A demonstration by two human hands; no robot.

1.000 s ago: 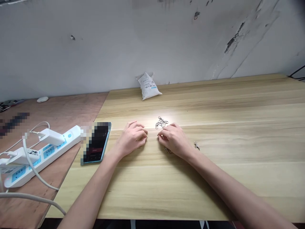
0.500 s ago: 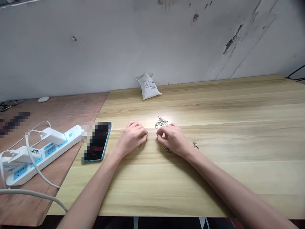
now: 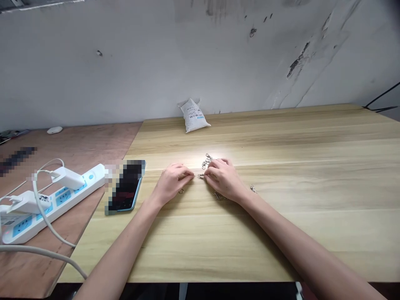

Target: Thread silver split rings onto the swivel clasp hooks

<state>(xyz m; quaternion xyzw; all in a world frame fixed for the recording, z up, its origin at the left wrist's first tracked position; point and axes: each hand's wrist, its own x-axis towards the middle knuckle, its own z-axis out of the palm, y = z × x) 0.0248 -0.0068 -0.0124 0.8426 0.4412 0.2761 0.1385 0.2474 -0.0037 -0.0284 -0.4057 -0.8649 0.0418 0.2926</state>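
The left hand is narrowly pinching something too small to tell, while the right hand is gripping a small silver clasp tightly, just near the clasp pile on the wooden table.

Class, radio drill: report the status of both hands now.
Left hand pinching small metal bit. Right hand pinching silver clasp. Clasp pile just beyond right hand.

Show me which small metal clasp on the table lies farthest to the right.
The single clasp just right of the right hand: it lies alone, while the others form a pile of clasps ahead of the hands or lie near them.
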